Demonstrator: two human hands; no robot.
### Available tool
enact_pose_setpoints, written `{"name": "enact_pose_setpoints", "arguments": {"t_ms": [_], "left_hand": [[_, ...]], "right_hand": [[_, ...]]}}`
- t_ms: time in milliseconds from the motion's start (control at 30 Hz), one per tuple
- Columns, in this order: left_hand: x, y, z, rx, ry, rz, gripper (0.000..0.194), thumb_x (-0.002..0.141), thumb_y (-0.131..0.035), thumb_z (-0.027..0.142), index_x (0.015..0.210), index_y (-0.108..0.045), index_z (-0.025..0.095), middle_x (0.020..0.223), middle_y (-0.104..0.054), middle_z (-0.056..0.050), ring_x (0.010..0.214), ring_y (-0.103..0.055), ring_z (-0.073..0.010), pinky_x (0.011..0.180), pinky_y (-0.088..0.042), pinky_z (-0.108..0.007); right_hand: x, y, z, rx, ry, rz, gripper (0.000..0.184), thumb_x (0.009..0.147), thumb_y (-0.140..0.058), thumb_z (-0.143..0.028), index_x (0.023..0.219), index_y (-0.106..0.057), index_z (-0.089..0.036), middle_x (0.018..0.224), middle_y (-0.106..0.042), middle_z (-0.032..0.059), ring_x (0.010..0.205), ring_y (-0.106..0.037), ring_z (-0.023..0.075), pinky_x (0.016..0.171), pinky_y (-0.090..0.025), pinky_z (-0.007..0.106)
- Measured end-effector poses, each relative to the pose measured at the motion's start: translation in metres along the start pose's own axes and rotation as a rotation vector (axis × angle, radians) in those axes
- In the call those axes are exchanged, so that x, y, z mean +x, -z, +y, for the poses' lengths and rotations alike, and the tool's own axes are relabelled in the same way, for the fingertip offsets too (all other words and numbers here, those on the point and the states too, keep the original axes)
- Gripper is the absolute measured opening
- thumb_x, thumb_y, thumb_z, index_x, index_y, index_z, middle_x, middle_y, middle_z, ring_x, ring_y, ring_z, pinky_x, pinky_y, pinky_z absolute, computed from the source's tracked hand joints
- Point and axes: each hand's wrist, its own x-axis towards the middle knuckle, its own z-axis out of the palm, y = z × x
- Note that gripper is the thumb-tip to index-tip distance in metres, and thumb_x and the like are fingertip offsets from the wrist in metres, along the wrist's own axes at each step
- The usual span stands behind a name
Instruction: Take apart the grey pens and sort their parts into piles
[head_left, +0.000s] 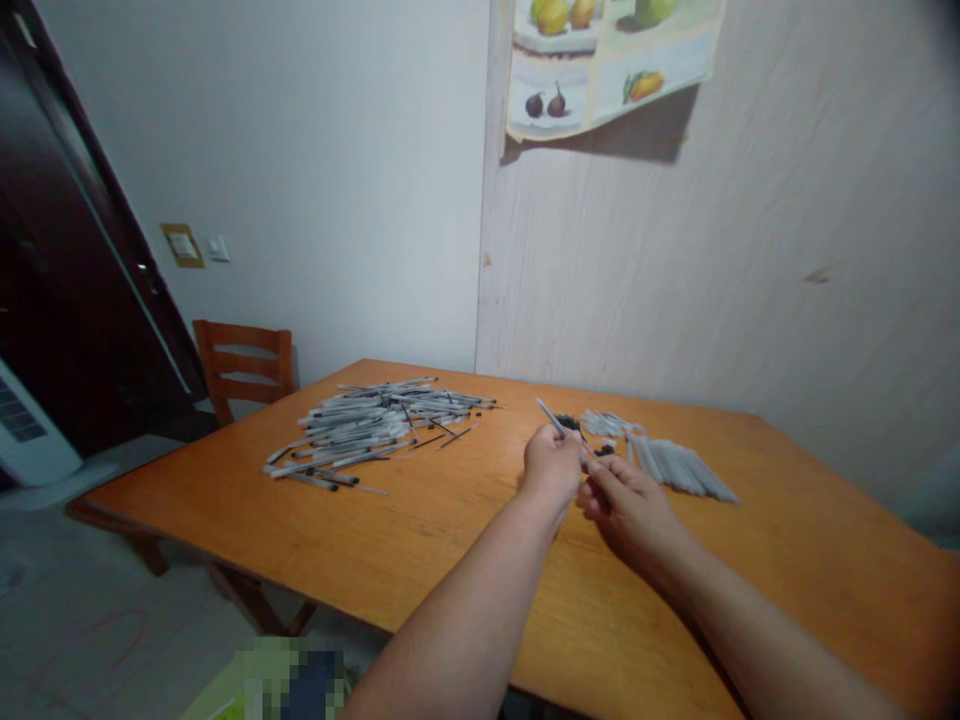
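Above the right half of the table, my left hand (553,468) is closed round a slim pen (550,411), whose grey-white upper end sticks out past the fingers, tilted up to the left. My right hand (628,498) pinches at the pen's lower end, close against the left hand. The fingers hide most of that end, so its details cannot be made out. Just beyond the hands lie a small heap of black pen parts (568,422) and some short clear pieces (604,424). A row of clear pen barrels (679,466) lies to the right of them.
A large loose pile of pens (360,425) with dark ends covers the left part of the wooden table (442,530). Behind the table's left end stands a wooden chair (247,360). A wall rises along the far edge, with a fruit poster (615,60) on it.
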Motion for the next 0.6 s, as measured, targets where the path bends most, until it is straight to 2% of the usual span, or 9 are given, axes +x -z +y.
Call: {"name": "enact_pose_setpoints", "arguments": {"t_ms": [100,267,467,600], "left_hand": [[-0.002,-0.004,0.006,0.077,-0.050,0.009,0.014,0.084,-0.069,0.027,0.077,-0.060,0.018,0.065,-0.062,-0.001,0.056,-0.053,-0.0103,0.057,-0.041,-0.021],[0.001,-0.006,0.004,0.055,-0.002,0.019,0.022,0.084,-0.070,0.033,0.075,-0.057,0.018,0.064,-0.060,-0.001,0.051,-0.050,-0.0088,0.052,-0.039,-0.020],[0.006,0.006,-0.010,0.060,-0.011,-0.020,0.029,0.081,-0.072,0.040,0.078,-0.056,0.017,0.065,-0.063,-0.002,0.053,-0.054,-0.0091,0.054,-0.042,-0.020],[0.010,0.014,-0.021,0.037,-0.006,-0.032,0.038,0.078,-0.075,0.048,0.081,-0.054,0.017,0.065,-0.062,-0.001,0.054,-0.054,-0.0089,0.053,-0.042,-0.019]], "right_hand": [[0.000,-0.002,-0.003,-0.012,0.013,0.013,0.040,0.081,-0.066,-0.060,0.083,-0.053,-0.022,0.060,-0.053,-0.0040,0.049,-0.041,0.0098,0.049,-0.030,0.025],[0.004,0.002,-0.002,-0.219,0.106,0.110,0.036,0.079,-0.068,-0.056,0.083,-0.057,-0.022,0.059,-0.055,-0.0019,0.050,-0.044,0.0125,0.048,-0.029,0.026],[0.015,0.013,0.013,-0.500,0.217,0.180,0.021,0.083,-0.061,-0.043,0.079,-0.060,-0.022,0.059,-0.058,-0.0010,0.053,-0.047,0.0151,0.053,-0.033,0.028],[0.018,0.013,0.017,-0.519,0.210,0.177,0.024,0.083,-0.062,-0.044,0.077,-0.056,-0.022,0.057,-0.055,-0.0027,0.052,-0.046,0.0142,0.051,-0.032,0.027]]}}
